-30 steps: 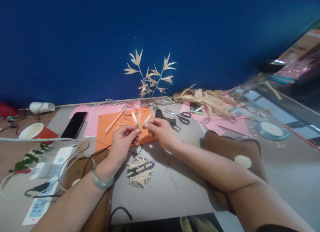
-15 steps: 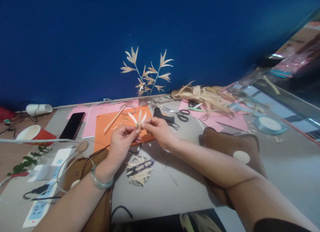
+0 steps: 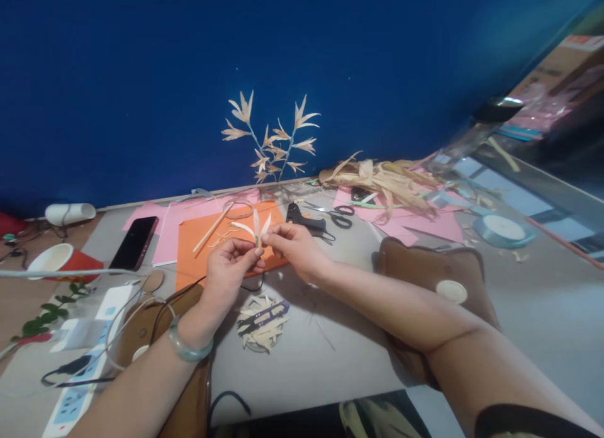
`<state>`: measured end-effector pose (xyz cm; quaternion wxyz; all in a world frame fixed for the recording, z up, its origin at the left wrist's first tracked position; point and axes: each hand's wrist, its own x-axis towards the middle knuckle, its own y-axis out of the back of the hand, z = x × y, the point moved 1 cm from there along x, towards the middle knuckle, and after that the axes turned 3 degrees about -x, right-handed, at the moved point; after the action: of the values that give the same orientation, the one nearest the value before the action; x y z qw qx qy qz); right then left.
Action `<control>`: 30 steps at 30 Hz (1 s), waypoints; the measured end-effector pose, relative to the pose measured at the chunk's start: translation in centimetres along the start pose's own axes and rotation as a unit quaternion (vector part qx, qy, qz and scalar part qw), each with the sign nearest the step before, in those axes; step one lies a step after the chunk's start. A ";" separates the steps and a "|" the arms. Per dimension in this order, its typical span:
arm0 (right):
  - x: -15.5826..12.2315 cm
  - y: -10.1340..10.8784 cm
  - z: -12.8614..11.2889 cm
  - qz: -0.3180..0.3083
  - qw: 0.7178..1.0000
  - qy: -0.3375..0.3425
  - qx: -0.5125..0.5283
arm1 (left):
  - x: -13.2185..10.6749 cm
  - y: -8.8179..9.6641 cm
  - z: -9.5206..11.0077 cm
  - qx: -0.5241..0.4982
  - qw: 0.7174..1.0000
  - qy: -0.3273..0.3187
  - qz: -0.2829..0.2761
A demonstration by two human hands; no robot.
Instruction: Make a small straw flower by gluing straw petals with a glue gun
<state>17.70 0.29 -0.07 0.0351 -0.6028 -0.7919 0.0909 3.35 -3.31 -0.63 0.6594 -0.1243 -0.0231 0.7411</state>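
Note:
Between my hands, over the orange paper (image 3: 189,243), is a small husk flower (image 3: 256,223) with pale pointed petals spread upward. My left hand (image 3: 232,262) pinches its base between thumb and fingers. From the other side, my right hand (image 3: 295,246) has thumb and forefinger closed on a petal near the base. Just below lies a round dish heaped with cut husk petals (image 3: 259,340), and a dark slotted tool (image 3: 264,317) rests on them. A black glue gun (image 3: 306,223) and black-handled scissors (image 3: 340,218) lie beyond my right hand.
Finished husk-flower branches (image 3: 274,148) stand against the blue wall. Dried husks (image 3: 382,180) lie on pink paper (image 3: 401,230), left of a ribbon roll (image 3: 503,230). At left are a phone (image 3: 134,243), a paper cup (image 3: 70,262) and a power strip (image 3: 78,397) with trailing cables.
The whole view has shifted slightly. The flower's petals look a little more spread, the left one leaning lower. Both hands keep their pinch at its base.

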 end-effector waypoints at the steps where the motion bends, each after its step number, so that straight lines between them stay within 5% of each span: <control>1: 0.0 0.0 0.0 0.005 1.000 0.001 -0.002 | 0.0 0.0 0.0 -0.001 1.000 -0.001 -0.001; 30: -0.1 -0.2 0.2 -0.015 0.999 -0.026 0.022 | 0.0 0.1 -0.1 0.000 1.000 -0.019 0.001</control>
<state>17.56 0.09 -0.28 0.0293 -0.5877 -0.7990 0.1239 3.25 -3.29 -0.71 0.6584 -0.1104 -0.0353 0.7437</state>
